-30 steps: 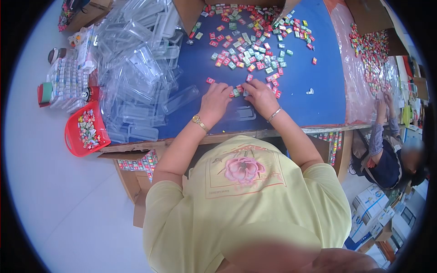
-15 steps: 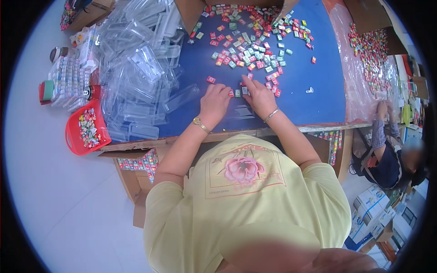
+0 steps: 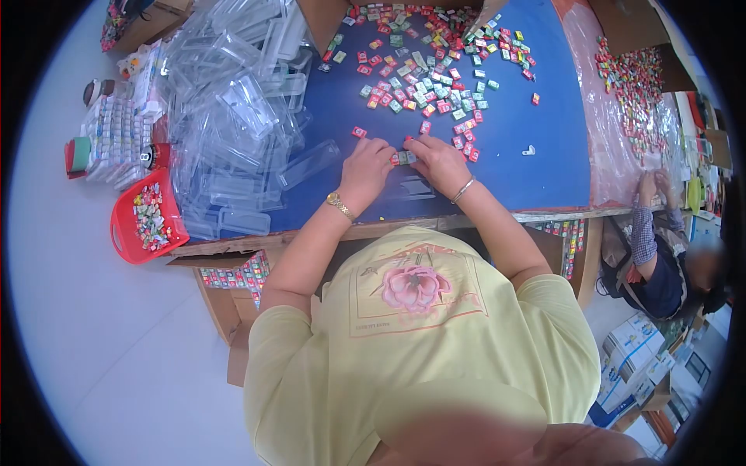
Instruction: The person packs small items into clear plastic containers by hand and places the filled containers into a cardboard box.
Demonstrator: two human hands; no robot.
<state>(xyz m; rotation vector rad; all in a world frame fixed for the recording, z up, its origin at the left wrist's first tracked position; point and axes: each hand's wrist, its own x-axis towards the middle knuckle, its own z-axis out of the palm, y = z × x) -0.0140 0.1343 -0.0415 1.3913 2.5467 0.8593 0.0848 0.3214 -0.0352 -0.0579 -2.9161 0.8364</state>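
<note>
On the blue table top (image 3: pixel 513 182), my left hand (image 3: pixel 367 169) presses its fingertips against the left end of a short row of small red and green boxes (image 3: pixel 402 158). At the row's right end is my right hand (image 3: pixel 440 165), fingers drawn together, with a red box (image 3: pixel 409 139) at its fingertips. A lone red box (image 3: pixel 358 132) lies just above my left hand. Many more small boxes (image 3: pixel 423 97) are scattered beyond both hands. A clear plastic tray (image 3: pixel 416 187) lies between my wrists.
Clear plastic trays (image 3: pixel 241 109) are heaped at the left. A red basket (image 3: pixel 124 225) of small pieces hangs by the table's left edge. A cardboard box (image 3: pixel 325 23) stands at the far side. Another person (image 3: pixel 657 256) works at the right, hands near a pile of small boxes.
The spaced boxes between my hands now sit together in a row. My right hand has shifted slightly, and a red box now shows at its fingertips.
</note>
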